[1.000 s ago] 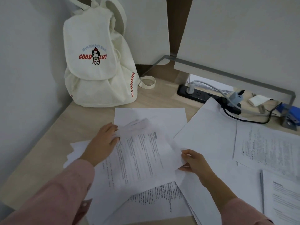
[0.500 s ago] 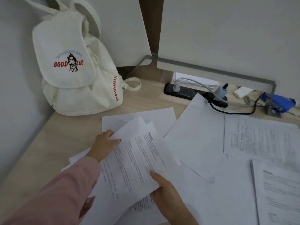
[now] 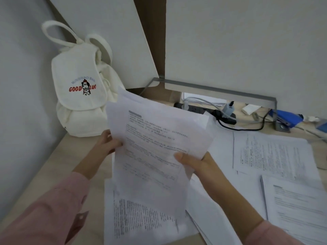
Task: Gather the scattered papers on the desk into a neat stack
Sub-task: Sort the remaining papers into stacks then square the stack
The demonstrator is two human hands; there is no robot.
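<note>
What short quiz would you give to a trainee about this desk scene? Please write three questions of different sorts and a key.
1. Fill in: the bundle of papers held up over the desk is gripped by ____ hands.
2. True or false: the desk is bare of paper.
3. What stands in the far left corner of the desk? A) a white backpack B) a lamp C) a mug

Key
1. Both: the left hand and the right hand.
2. False: loose sheets lie on it.
3. A
</note>
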